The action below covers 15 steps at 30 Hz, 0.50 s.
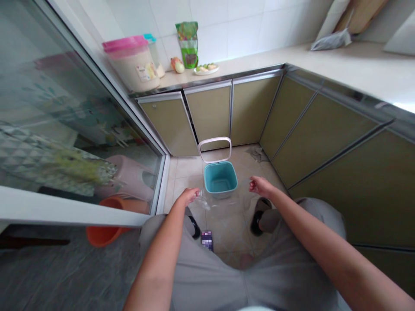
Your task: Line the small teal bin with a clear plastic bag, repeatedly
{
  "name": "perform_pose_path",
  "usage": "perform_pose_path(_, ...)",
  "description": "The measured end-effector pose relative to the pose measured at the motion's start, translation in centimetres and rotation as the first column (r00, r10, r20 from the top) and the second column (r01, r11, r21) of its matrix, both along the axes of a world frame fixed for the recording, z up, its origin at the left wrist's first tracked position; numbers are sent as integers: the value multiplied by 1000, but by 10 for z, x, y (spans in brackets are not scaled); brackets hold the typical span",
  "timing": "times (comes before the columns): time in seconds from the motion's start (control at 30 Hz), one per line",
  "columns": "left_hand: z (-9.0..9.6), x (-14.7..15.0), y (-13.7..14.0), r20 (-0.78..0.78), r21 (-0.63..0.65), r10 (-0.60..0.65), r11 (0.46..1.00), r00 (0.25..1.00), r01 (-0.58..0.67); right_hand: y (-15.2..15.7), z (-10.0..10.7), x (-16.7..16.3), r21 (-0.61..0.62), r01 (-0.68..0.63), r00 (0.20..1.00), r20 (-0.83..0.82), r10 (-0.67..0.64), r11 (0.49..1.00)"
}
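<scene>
A thin, see-through plastic bag (204,201) stretches between my two hands in front of the bin. My left hand (189,195) is closed on its bunched left side. Opposite, my right hand (260,186) pinches its right edge, which is faint and hard to make out. Just beyond the bag, a teal bin (221,192) stands upright on the tiled floor, with nothing visible inside it. Its pale rim frame (215,139) is hinged up at the back, leaning near the cabinet doors. Both hands are apart from the bin.
Cabinets (209,108) enclose the floor behind and to the right. A glass sliding door (129,142) runs along the left, with an orange bucket (103,235) beyond its frame. A phone-like object (206,240) lies between my feet. Crumpled grey material (257,153) lies by the corner.
</scene>
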<state>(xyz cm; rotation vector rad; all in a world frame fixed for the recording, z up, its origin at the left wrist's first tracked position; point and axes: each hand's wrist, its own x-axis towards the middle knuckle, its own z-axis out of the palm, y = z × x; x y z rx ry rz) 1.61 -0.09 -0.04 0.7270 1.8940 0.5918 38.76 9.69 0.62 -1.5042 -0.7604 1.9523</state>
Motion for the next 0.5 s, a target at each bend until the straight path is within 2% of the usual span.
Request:
perform_pose_path(0.07,7,10,-4,163,24,107,993,981,-112,-9,7,2,-104,-4,996,-85,-5,995)
perform_pose_path(0.1,11,14,-6,286,22,174,982,942,-188,-13,11,4,-152,-12,993,-117,-6,988)
perform_pose_path(0.2,27,18,-10,611,-45,348,912,711,-408,-19,26,10,-238,-56,973,-229,0,970)
perform_pose_path(0.3,57,11,-1,704,-74,434,832,562,-549,-7,58,16,-235,-135,943,-327,53,963)
perform_pose_path(0.37,98,4,18,743,-59,424,812,518,-580,11,99,18,-175,-207,932,-335,139,963)
perform_pose_path(0.4,127,0,31,760,-36,387,827,522,-561,22,128,17,-116,-256,920,-333,205,960)
perform_pose_path(0.43,164,-3,46,772,22,319,851,549,-525,32,163,16,-32,-297,906,-326,271,954)
perform_pose_path(0.5,253,-7,75,761,210,139,871,634,-444,46,248,10,157,-338,889,-271,369,928)
